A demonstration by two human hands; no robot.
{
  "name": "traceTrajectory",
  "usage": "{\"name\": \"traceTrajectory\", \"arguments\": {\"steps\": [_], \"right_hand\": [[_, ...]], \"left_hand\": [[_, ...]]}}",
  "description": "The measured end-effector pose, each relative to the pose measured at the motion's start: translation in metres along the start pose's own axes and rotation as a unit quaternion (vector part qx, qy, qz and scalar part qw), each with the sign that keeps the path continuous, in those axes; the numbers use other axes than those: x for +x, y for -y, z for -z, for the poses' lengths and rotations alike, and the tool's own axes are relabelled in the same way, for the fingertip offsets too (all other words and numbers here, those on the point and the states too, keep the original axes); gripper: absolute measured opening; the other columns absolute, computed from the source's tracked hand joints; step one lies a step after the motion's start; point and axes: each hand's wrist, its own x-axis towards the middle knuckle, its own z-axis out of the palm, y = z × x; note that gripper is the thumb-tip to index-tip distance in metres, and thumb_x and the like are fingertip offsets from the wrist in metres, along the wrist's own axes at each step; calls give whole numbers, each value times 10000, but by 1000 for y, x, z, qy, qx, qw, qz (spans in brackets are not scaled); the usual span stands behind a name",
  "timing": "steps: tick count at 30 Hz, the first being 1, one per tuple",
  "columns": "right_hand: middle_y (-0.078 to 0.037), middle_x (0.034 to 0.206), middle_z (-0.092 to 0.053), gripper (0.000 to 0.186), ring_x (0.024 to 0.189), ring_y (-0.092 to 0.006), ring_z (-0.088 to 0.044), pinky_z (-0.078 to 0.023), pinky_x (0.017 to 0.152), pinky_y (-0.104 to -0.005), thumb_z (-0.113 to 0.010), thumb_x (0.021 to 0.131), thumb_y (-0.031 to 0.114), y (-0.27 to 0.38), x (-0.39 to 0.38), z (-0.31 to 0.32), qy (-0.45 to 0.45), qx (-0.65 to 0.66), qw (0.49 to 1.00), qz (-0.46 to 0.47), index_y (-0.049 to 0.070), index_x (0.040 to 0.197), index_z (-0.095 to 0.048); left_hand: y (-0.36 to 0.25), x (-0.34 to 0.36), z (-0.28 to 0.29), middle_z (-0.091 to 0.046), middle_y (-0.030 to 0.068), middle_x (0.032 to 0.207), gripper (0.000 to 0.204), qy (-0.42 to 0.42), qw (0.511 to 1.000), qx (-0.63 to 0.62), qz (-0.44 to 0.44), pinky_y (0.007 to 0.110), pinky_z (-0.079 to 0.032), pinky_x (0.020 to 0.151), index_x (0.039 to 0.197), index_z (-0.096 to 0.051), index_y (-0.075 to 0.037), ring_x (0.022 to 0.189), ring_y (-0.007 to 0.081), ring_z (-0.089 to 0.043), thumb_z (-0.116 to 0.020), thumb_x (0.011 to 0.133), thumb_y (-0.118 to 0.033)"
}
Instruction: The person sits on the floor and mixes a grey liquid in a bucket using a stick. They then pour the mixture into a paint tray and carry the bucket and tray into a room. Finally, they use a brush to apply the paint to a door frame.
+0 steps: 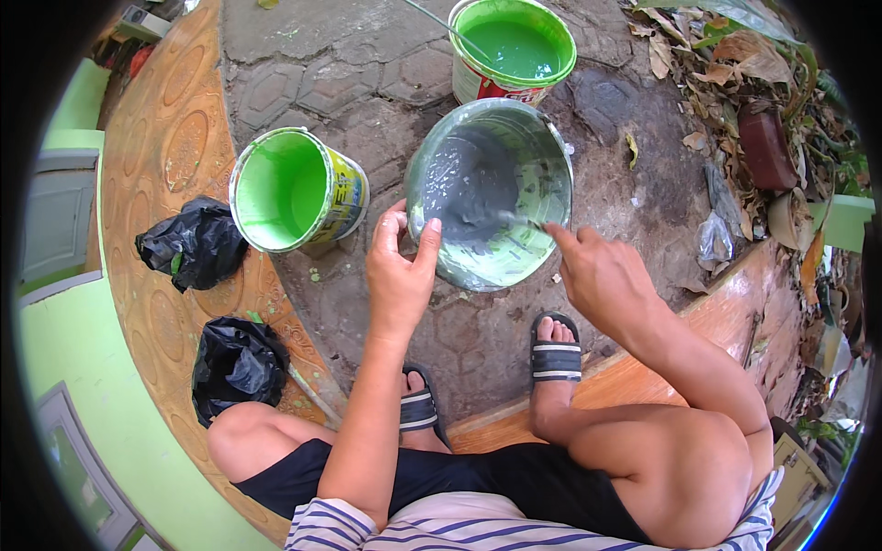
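A round basin [548, 241] tilts toward me, holding a thick, wet grey mix [473, 188]. My left hand [404, 266] grips the basin's left rim, thumb inside and fingers around the outside. At the opposite side, my right hand [597, 266] is closed around a thin grey tool [522, 219]. The tool's far end reaches into the mix; blur hides its exact kind. Beyond the basin stands a bucket [478, 87] of green paint with a thin rod [441, 23] leaning in it. Left of the basin, another bucket [344, 197] is coated green inside.
Two black plastic bags [207, 243] [241, 363] lie on the orange patterned tiles [184, 110] at left. Dry leaves [749, 55] and rubbish line the right side. My sandalled feet [555, 354] rest on the paving near the basin. A green wall [101, 367] rises at far left.
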Motion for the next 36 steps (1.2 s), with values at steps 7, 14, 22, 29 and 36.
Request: {"name": "traceTrajectory", "arguments": {"steps": [7, 14, 22, 29, 36], "right_hand": [[-239, 870, -653, 367, 750, -397, -664, -540, 693, -451, -527, 836, 80, -4, 0, -2, -24, 68, 997, -6, -14, 1178, -621], [-139, 856, -650, 401, 719, -207, -650, -515, 664, -318, -633, 860, 146, -8, 10, 35, 51, 315, 947, -20, 3, 1234, -596], [-47, 986, -651, 460, 823, -103, -625, -508, 691, -268, -725, 885, 213, -17, 8, 45, 152, 556, 815, -64, 17, 1275, -581], [-43, 892, -630, 172, 786, -85, -556, -478, 710, -262, -708, 884, 117, -15, 13, 5, -91, 499, 861, -33, 10, 996, -634], [-116, 880, -653, 151, 752, -262, -655, -520, 669, -344, -695, 860, 103, -21, 23, 2, -166, 312, 933, 69, 41, 996, -669]], "left_hand": [[-2, 3, 5, -643, 56, 961, 217, 5, 1000, -4, 26, 263, -471, 791, 977, -568, 17, 874, 93, -574, -661, 941, -176], [19, 1, 18, -637, 38, 875, 184, -20, 976, -122, 181, 214, -457, 682, 949, -556, -3, 780, 48, -558, -640, 956, -166], [18, -3, 11, -635, 36, 874, 189, -26, 943, -225, 245, 246, -505, 623, 931, -535, -20, 743, 69, -581, -635, 958, -178], [30, -19, -8, -641, 51, 909, 185, -22, 905, -280, 319, 292, -546, 622, 944, -540, -34, 755, 105, -615, -623, 957, -199], [32, -24, -13, -635, 47, 905, 191, -28, 911, -271, 310, 291, -545, 635, 957, -544, -26, 780, 101, -615, -617, 960, -203]]}}
